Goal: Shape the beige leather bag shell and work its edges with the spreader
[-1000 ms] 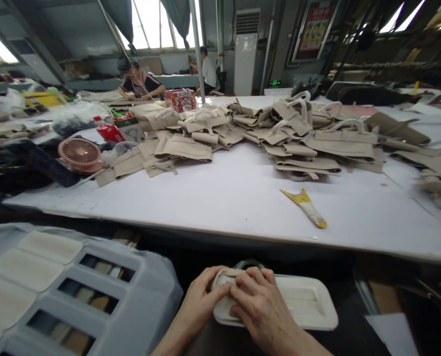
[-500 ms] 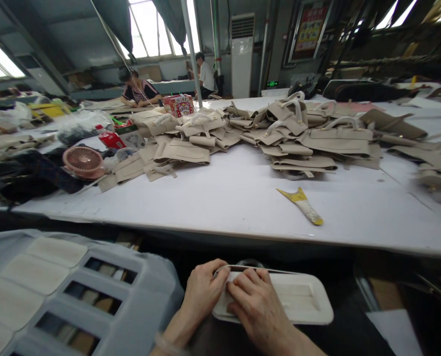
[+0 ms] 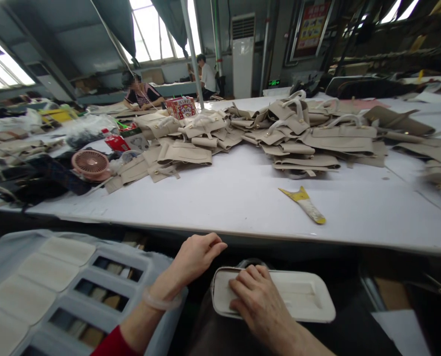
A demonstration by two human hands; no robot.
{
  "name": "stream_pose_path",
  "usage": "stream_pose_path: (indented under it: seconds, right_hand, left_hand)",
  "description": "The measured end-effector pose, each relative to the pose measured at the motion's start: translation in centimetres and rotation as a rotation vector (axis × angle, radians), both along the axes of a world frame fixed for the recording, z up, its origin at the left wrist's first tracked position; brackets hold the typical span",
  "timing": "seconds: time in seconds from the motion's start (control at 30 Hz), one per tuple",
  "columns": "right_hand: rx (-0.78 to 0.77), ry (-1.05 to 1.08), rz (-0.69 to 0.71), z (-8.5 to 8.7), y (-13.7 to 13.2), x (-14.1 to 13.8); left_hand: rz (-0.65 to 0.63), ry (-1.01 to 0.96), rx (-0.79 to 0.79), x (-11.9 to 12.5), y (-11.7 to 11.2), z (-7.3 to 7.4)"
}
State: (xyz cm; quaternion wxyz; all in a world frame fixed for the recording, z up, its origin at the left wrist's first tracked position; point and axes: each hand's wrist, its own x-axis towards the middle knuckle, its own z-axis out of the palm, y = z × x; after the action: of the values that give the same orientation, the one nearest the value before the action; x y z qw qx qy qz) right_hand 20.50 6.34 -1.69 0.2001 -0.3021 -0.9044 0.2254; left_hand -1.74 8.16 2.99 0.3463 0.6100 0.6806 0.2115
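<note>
A cream, oblong piece with rounded ends [image 3: 298, 297], like a bag base with a raised rim, lies across my lap. My right hand [image 3: 255, 296] presses on its left half with curled fingers. Dark material shows beneath the piece, and a clear loop sticks up behind it. My left hand [image 3: 201, 254] is raised off its left end, near the table's front edge. The left thumb and fingers are drawn together, and whatever may be between them is hidden.
A grey plastic stool [image 3: 131, 301] on the left carries several cream panels [image 3: 38, 291]. On the white table [image 3: 213, 202] lie a yellow-and-white scraper-like tool [image 3: 304, 203], many beige bag pieces [image 3: 339, 141] and a pink fan [image 3: 91, 164]. Two people sit farther back.
My left hand has let go of the piece's rim and moved up and left. The thin cord seen along the rim no longer stands out. My right hand stays on the piece.
</note>
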Motion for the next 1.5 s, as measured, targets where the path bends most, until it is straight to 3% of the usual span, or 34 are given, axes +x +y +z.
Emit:
stream_pose_path:
  seconds: [0.07,0.17,0.23,0.33,0.47,0.7,0.93,1.1,1.33,1.5]
  right_hand:
    - [-0.022,0.002,0.0,0.1,0.1,0.0]
    - [-0.04,-0.013,0.015,0.3,0.1,-0.1]
    - [-0.054,-0.022,0.026,0.5,0.2,-0.2]
    - [-0.084,-0.025,0.031,0.7,0.3,-0.4]
    - [-0.093,-0.023,0.03,0.4,0.4,-0.6]
    - [-0.102,-0.003,0.024,0.2,0.3,-0.7]
    - [-0.132,-0.008,-0.02,0.0,0.2,-0.9]
    - [-0.152,-0.011,-0.023,-0.3,0.1,-0.9]
    - [-0.106,-0.015,-0.022,-0.1,0.2,-0.9]
    - [-0.029,-0.013,-0.024,-0.1,0.3,-1.1]
  left_hand:
    - [0.113,-0.323,-0.086,-0.4,-1.2,-2.0]
    - [0.253,-0.607,-0.219,0.4,-4.8,-6.0]
    - [0.35,-0.993,-0.286,1.7,-7.4,-8.1]
    - [0.41,-1.346,-0.287,3.7,-9.6,-9.8]
    - [0.443,-1.421,-0.321,4.1,-9.7,-10.6]
    - [0.436,-1.415,-0.374,3.7,-9.3,-10.5]
    - [0.431,-1.431,-0.319,4.0,-9.3,-10.1]
    - [0.35,-1.425,-0.312,3.7,-9.3,-10.0]
    - [0.322,-1.228,-0.238,3.3,-8.8,-7.8]
    - [0.312,-1.15,-0.343,2.4,-8.5,-7.0]
